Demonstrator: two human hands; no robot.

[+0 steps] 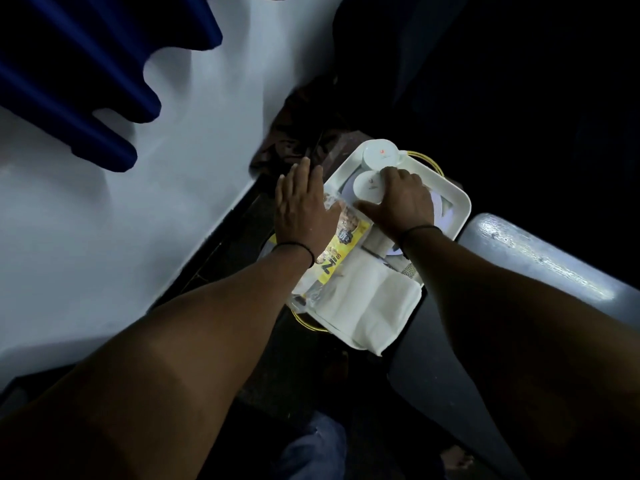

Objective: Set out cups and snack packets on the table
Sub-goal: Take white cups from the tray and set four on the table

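Note:
A white tray sits low in front of me, between a white wall and a grey seat. At its far end stand two white cups: one at the corner and a nearer one. My right hand is wrapped around the nearer cup from the right. A yellow and clear snack packet lies along the tray's left side. My left hand rests flat on the packet's far end with fingers spread. White folded napkins fill the near end.
A white wall runs along the left, with a blue curtain hanging over it. A grey padded seat lies to the right. A dark patterned cloth is bunched beyond the tray. The floor below is dark.

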